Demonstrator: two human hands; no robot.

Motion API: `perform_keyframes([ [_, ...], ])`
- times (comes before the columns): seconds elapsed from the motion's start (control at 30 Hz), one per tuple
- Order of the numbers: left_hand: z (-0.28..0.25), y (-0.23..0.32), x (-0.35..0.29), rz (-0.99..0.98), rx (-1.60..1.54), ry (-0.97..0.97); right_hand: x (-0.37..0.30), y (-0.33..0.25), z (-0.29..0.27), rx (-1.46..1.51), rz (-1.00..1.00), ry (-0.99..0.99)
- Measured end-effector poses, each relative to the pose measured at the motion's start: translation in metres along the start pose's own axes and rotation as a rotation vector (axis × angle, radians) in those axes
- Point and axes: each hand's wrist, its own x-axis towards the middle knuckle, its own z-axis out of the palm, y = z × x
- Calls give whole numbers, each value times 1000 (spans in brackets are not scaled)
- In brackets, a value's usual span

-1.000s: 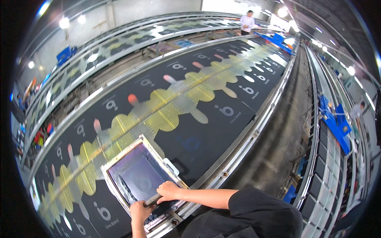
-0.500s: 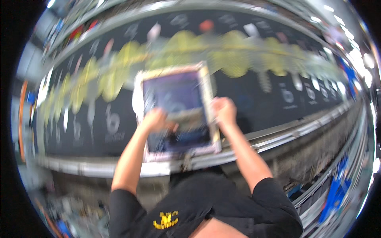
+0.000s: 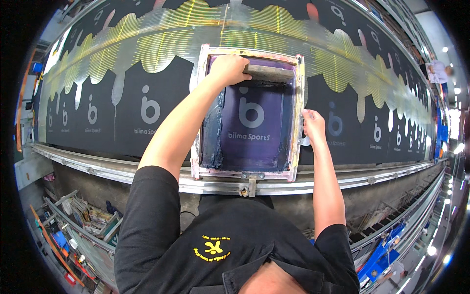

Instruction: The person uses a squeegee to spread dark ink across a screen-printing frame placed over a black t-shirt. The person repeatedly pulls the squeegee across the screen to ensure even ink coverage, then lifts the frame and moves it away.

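A screen-printing frame (image 3: pixel 297 93) lies over a row of black fabric pieces on a long table. Its purple mesh (image 3: pixel 254 153) carries a rounded letter-shaped design, and dark ink (image 3: pixel 212 137) is smeared along the left side. My left hand (image 3: pixel 229 69) is closed round the left part of a squeegee (image 3: pixel 270 73), which spans the far end of the mesh. At the frame's right edge, my right hand (image 3: pixel 314 125) is closed with its fingertips on the rim. A metal bracket (image 3: pixel 252 181) joins the frame's near side to the table rail.
Black fabric pieces (image 3: pixel 164 81) with pale printed marks run along both sides, with yellow-striped table surface (image 3: pixel 169 46) between rows. A metal rail (image 3: pixel 122 172) follows the near edge. Racks (image 3: pixel 100 223) stand low at left. Another person (image 3: pixel 437 72) is far right.
My left hand and the squeegee have moved from the middle of the mesh to its far end. My right hand stays at the frame's right edge. The earlier view is blurred and tilted.
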Motion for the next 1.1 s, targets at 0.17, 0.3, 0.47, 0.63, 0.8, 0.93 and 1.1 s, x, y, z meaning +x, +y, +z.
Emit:
perform_keyframes([
  [0.17,6,11,-52,29,-37,191,-12,-26,-8,133,-58,18],
  [0.3,46,60,-169,57,-116,218,-26,-43,-12,180,-53,-23],
  [0.47,86,134,-309,91,-119,362,-6,-27,-7,196,-198,39],
  [0.63,60,122,-325,98,-134,296,-39,-42,12,183,-358,192],
  [0.8,36,40,-349,57,-48,271,-42,-31,114,319,-494,162],
  [0.93,7,-54,-379,-1,-30,187,-76,-38,228,241,-497,251],
  [1.1,-22,-164,-441,-22,8,173,-147,-90,338,117,-375,208],
])
